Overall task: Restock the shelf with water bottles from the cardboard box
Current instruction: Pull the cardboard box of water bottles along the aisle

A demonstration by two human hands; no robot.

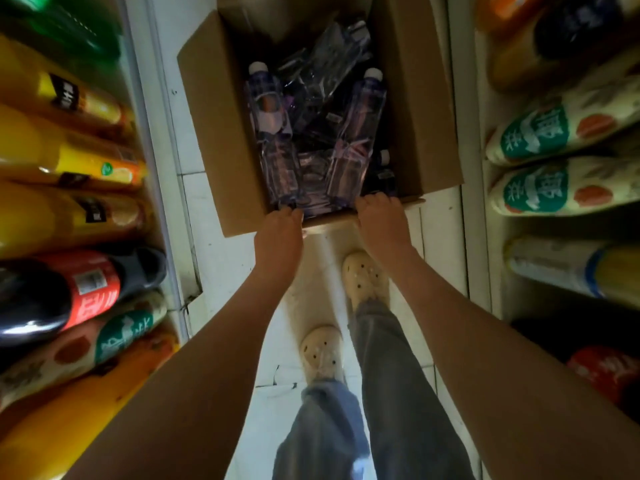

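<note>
White tiled floor (221,271) runs as a narrow aisle between two shelves (162,168) packed with orange, cola and tea drinks. On the floor ahead sits the open cardboard box (221,140), with white-capped water bottles (360,109) lying inside among loose plastic wrap. The left hand (278,233) and right hand (381,220) both curl their fingers over the box's near rim, gripping it. Cream clogs (322,351) stand just behind.

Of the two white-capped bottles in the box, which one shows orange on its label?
The left bottle, ahead of the left hand; the right bottle looks plain purple.
</note>
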